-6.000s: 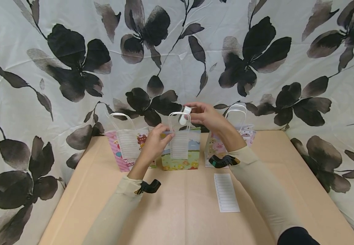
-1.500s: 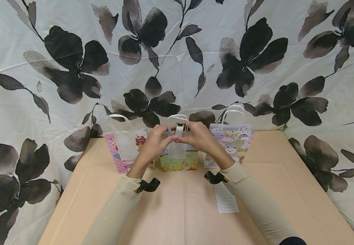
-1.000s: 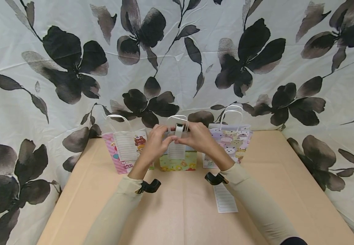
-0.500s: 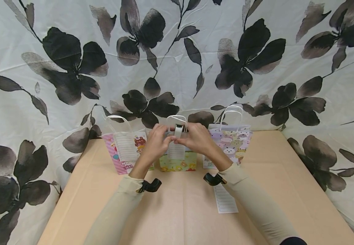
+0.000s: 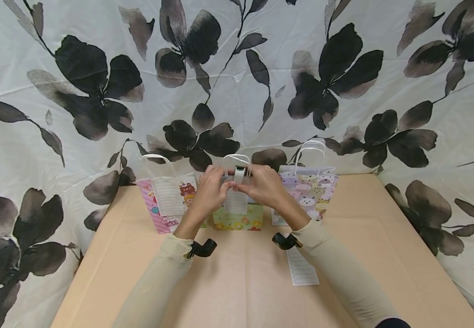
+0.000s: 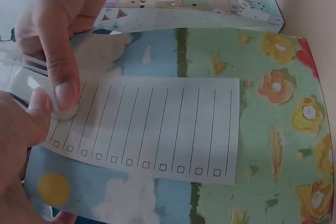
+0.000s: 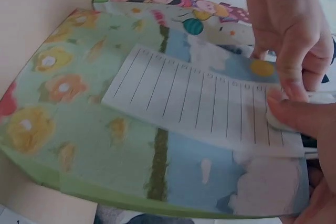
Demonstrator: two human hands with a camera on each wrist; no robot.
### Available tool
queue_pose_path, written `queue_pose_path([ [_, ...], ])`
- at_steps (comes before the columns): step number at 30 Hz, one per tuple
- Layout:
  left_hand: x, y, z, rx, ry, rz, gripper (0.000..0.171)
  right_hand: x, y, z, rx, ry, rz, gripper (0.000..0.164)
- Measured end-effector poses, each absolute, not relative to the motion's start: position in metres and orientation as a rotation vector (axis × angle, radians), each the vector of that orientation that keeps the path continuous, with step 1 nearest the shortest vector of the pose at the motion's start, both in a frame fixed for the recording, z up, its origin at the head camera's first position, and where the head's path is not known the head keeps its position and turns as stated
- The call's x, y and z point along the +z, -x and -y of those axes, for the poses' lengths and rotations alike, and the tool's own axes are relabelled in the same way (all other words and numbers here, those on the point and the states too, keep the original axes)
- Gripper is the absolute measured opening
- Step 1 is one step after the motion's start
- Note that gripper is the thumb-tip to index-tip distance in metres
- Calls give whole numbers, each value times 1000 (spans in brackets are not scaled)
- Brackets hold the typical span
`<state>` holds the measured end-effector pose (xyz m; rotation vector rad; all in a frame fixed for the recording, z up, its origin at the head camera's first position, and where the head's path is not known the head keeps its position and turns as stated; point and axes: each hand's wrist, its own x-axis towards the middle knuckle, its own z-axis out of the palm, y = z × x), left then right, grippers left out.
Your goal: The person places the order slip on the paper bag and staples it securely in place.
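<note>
Both my hands meet at the top edge of the middle paper bag (image 5: 238, 222), printed with a green meadow, blue sky and flowers. A small white stapler (image 5: 239, 175) sits there between them, over the top end of a lined checklist sheet (image 5: 235, 205) that lies against the bag's front. My left hand (image 5: 211, 190) and right hand (image 5: 266, 186) both pinch the stapler, thumbs on its near side. In the left wrist view the two thumbs press the stapler (image 6: 32, 83) side by side. The other fingers are partly hidden behind the bag.
A pink bag (image 5: 160, 223) with its own lined sheet (image 5: 168, 196) stands at the left. At the right is a lilac animal-print bag (image 5: 308, 191). Another lined sheet (image 5: 302, 271) lies on the table (image 5: 228, 282), partly under the right forearm. A floral cloth (image 5: 261, 105) hangs behind.
Six seconds ago my right hand held the stapler above the bag's handle; since then it has come down to the bag's top edge, joining the left hand. Lately both hands stay nearly still.
</note>
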<state>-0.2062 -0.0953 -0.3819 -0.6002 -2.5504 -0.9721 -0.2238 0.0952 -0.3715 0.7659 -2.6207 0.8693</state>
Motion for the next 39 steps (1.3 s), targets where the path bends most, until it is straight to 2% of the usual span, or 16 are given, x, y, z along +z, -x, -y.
queue_pose_path([
  [8, -376, 203, 104, -1078, 652, 2615, 34, -366, 225, -100, 1045, -833, 2682, 62],
  [14, -374, 202, 109, -1100, 659, 2659, 31, -363, 225, -107, 1274, -906, 2639, 78],
  [24, -379, 202, 110, -993, 647, 2625, 15, -361, 229, -113, 1443, -990, 2550, 70],
  [32, -377, 202, 108, -947, 660, 2584, 12, -352, 231, -116, 1527, -879, 2525, 49],
  [39, -379, 201, 108, -977, 622, 2575, 9, -344, 228, -120, 1658, -832, 2560, 57],
])
